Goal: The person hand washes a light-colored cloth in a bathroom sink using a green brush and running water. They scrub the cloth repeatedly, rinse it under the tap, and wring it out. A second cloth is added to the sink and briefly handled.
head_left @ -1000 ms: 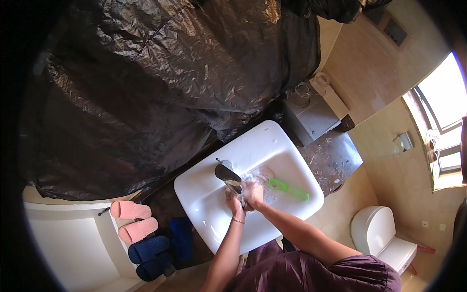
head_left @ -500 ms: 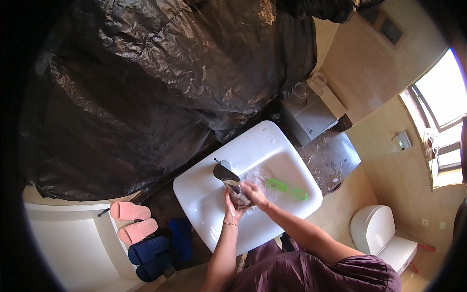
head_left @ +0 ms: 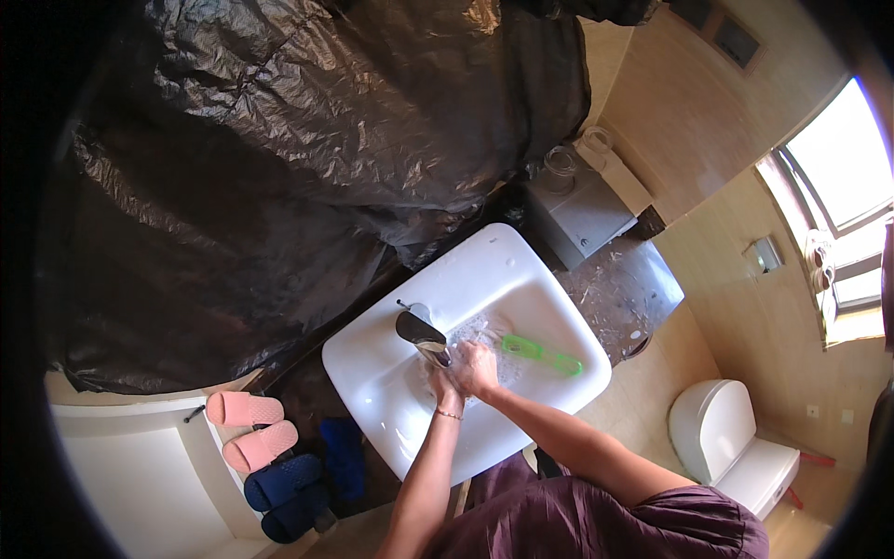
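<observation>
Both my hands are together low in the white sink (head_left: 549,321), just beside the metal faucet (head_left: 421,334). My right hand (head_left: 478,369) is closed, its fingers curled in against the other palm. My left hand (head_left: 445,389) presses up to it from the left, partly hidden by the faucet and by my right hand. Whatever lies between them, if anything, cannot be made out. Foamy water (head_left: 477,328) surrounds my fingers. A bright green long-handled tool (head_left: 542,354), perhaps a brush, rests in the basin right of my hands, touched by neither.
Dark plastic sheeting (head_left: 307,186) hangs behind the sink. Pink slippers (head_left: 250,410) and dark blue slippers (head_left: 284,480) sit at the left beside a white cabinet (head_left: 140,466). A grey metal box (head_left: 577,214) stands at the back right, and a white seat (head_left: 717,433) farther right.
My hands have come closer together and lower. The greyish-brown wet thing visible between them before is now hidden. The green tool stays in the basin; the whole view has shifted slightly.
</observation>
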The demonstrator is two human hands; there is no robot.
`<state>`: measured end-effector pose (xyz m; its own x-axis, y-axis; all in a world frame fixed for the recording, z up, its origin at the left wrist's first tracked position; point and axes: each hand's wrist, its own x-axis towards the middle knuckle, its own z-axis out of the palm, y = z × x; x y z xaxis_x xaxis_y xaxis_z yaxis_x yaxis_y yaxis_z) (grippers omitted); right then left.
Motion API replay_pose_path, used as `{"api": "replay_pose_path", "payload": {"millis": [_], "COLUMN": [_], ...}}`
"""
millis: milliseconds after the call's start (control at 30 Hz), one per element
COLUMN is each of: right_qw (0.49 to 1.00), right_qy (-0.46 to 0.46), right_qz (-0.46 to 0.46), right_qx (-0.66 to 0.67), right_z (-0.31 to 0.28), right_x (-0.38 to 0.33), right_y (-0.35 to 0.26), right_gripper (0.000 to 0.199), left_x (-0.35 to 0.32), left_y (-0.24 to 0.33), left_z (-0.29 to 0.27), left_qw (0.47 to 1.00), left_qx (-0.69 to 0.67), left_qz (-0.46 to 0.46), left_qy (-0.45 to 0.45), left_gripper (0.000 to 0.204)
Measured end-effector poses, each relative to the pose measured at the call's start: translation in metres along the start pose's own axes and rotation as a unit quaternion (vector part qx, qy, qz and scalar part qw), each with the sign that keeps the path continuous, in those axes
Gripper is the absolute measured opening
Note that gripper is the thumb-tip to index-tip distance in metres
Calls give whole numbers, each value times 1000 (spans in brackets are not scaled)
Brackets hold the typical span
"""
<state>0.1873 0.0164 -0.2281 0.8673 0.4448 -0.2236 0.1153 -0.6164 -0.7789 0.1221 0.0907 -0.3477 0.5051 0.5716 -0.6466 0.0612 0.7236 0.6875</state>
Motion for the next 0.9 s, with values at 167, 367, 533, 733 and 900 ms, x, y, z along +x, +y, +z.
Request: {"api": "replay_pose_path", "payload": {"millis": [167, 367, 533, 733, 900], "right_qw": [875, 994, 992, 996, 998], "right_qy": [-43, 12, 125, 83, 36], "right_qz": [167, 21, -1, -30, 46], "right_qx": [453, 109, 13, -11, 26], "right_z": [-3, -14, -15, -16, -42], "right_x": [24, -26, -37, -24, -12], "right_y": [42, 26, 4, 5, 21], "right_gripper": [48, 63, 47, 36, 39], "left_x": [-39, -24, -24, 13, -26], "left_y": [49, 30, 26, -2, 15], "left_z": [21, 25, 23, -11, 37], "left_qw": [951, 856, 843, 959, 979], "left_qx": [-148, -226, -228, 158, 49], "left_qz": [-159, -288, -291, -40, -134], "left_qy": [-220, -365, -391, -232, -145], "left_gripper": [37, 32, 26, 27, 35]}}
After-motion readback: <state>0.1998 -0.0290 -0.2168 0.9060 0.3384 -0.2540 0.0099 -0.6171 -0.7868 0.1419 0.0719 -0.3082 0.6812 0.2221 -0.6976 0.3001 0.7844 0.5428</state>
